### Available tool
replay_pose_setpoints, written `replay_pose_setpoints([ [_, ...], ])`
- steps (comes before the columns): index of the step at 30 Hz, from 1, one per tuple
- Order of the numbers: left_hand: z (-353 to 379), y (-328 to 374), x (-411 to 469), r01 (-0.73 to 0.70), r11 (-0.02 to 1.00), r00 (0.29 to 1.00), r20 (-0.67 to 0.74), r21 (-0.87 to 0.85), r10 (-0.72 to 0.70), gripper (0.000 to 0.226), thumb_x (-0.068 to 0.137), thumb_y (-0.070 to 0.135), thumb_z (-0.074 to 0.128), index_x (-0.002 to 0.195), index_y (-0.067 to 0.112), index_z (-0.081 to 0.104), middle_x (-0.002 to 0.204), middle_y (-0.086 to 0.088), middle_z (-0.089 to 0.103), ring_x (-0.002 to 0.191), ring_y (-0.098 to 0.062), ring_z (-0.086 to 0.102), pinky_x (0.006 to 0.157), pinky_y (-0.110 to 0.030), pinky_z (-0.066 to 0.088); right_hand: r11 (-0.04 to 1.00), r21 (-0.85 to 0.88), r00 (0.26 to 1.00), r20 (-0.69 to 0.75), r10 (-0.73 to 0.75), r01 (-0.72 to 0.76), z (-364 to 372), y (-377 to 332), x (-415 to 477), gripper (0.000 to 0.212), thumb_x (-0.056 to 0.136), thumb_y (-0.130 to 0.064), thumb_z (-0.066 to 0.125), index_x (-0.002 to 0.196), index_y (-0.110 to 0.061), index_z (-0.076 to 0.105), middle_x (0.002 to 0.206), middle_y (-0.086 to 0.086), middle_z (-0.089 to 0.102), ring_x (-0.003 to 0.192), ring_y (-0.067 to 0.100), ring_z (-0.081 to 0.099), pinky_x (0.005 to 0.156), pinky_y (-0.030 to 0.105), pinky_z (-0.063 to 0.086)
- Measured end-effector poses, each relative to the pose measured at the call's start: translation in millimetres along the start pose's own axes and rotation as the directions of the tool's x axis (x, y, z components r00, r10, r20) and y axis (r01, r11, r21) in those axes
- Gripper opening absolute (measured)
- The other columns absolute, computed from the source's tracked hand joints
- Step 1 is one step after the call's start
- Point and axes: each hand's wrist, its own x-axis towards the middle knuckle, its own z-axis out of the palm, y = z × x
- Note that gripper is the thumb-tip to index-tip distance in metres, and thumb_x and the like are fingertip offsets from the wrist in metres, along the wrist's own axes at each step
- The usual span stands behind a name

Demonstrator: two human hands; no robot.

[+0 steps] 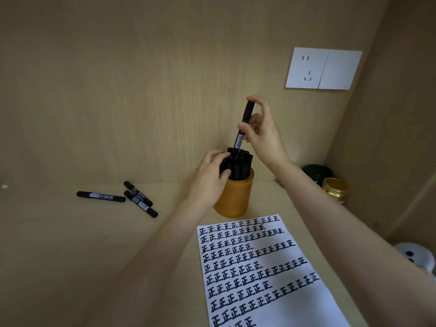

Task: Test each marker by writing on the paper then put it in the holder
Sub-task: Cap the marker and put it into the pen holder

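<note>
An orange-brown round holder (236,199) stands at the back of the desk, packed with several black markers (238,166). My right hand (262,133) pinches a capped black marker (244,125) nearly upright, its lower end among the markers in the holder. My left hand (210,180) grips the bunch of markers at the holder's left rim. Three more black markers (139,199) lie loose on the desk to the left. A white paper (264,274) covered with rows of black written characters lies in front of the holder.
A wooden back wall with a white socket plate (323,68) rises behind the holder. A dark green jar (317,172) and a gold-lidded jar (335,188) sit in the right corner. A white object (415,256) lies at the right edge.
</note>
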Motion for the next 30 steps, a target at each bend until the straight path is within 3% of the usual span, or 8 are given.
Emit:
replay_pose_setpoints([
  [4,2,2,2,-0.019,1.0,1.0,-0.005,0.025,0.019,0.051,0.094,0.019,0.053,0.142,0.022,0.036,0.137,-0.001,0.039,0.121,-0.017,0.046,0.098,-0.03,0.041,0.999,0.036,1.0,0.016,-0.008,0.007,-7,-1,0,0.047,0.093,-0.007,0.058,0.133,-0.019,0.035,0.083,0.011,0.062,0.069,0.012,0.061,0.071,0.025,0.056],
  [7,2,2,3,-0.019,0.995,1.0,-0.016,0.093,0.021,0.045,0.095,0.021,0.051,0.138,0.021,0.042,0.137,-0.001,0.039,0.122,-0.019,0.046,0.099,-0.03,0.04,0.995,0.094,1.0,0.003,0.022,-0.022,-9,1,-4,0.048,0.093,-0.005,0.057,0.133,-0.018,0.035,0.085,0.015,0.063,0.068,0.014,0.061,0.069,0.023,0.055],
  [13,4,3,4,-0.016,0.995,0.999,-0.028,0.099,0.018,0.044,0.095,0.023,0.051,0.137,0.019,0.043,0.137,-0.001,0.038,0.123,-0.018,0.045,0.099,-0.028,0.039,0.999,0.031,0.998,0.064,-0.018,0.016,-6,-2,1,0.046,0.094,-0.005,0.056,0.134,-0.016,0.034,0.084,0.013,0.062,0.069,0.012,0.061,0.068,0.019,0.053],
  [17,4,4,5,-0.013,0.994,1.0,-0.011,0.11,0.015,0.047,0.094,0.024,0.053,0.139,0.018,0.04,0.137,-0.002,0.035,0.124,-0.018,0.043,0.1,-0.029,0.04,0.999,-0.015,0.993,0.108,-0.044,0.046,-4,-5,6,0.046,0.094,-0.005,0.055,0.133,-0.017,0.034,0.084,0.012,0.06,0.068,0.009,0.059,0.07,0.022,0.054],
  [21,4,2,6,-0.008,0.993,1.0,-0.003,0.122,0.009,0.049,0.093,0.025,0.053,0.14,0.018,0.04,0.138,-0.001,0.034,0.125,-0.018,0.043,0.101,-0.028,0.039,1.0,-0.017,0.986,0.169,0.004,-0.001,-7,1,-2,0.042,0.095,-0.006,0.054,0.129,-0.021,0.035,0.082,0.019,0.063,0.067,0.02,0.062,0.067,0.028,0.056],
  [24,6,1,6,0.003,0.993,1.0,-0.015,0.118,-0.001,0.048,0.094,0.025,0.053,0.139,0.018,0.04,0.138,-0.001,0.034,0.125,-0.018,0.042,0.101,-0.029,0.039,0.997,-0.071,0.98,0.196,0.032,-0.019,-5,9,-11,0.039,0.096,-0.008,0.052,0.129,-0.021,0.036,0.082,0.019,0.065,0.068,0.015,0.064,0.068,0.029,0.058],
  [28,7,0,6,0.007,0.995,1.0,-0.016,0.1,-0.006,0.048,0.094,0.025,0.053,0.14,0.019,0.04,0.139,-0.001,0.033,0.126,-0.018,0.042,0.102,-0.031,0.04,0.977,-0.211,0.981,0.185,0.055,-0.015,0,18,-17,0.029,0.1,-0.021,0.048,0.128,-0.021,0.042,0.087,0.011,0.066,0.077,0.021,0.063,0.066,0.037,0.055],
  [30,7,-1,6,-0.005,0.997,1.0,-0.014,0.083,0.006,0.048,0.094,0.024,0.053,0.14,0.018,0.04,0.139,-0.001,0.034,0.126,-0.018,0.043,0.103,-0.032,0.041,0.974,-0.228,0.987,0.156,0.032,0.005,0,21,-18,0.022,0.1,-0.024,0.047,0.121,-0.018,0.053,0.101,0.004,0.065,0.09,0.017,0.06,0.069,0.03,0.048],
])
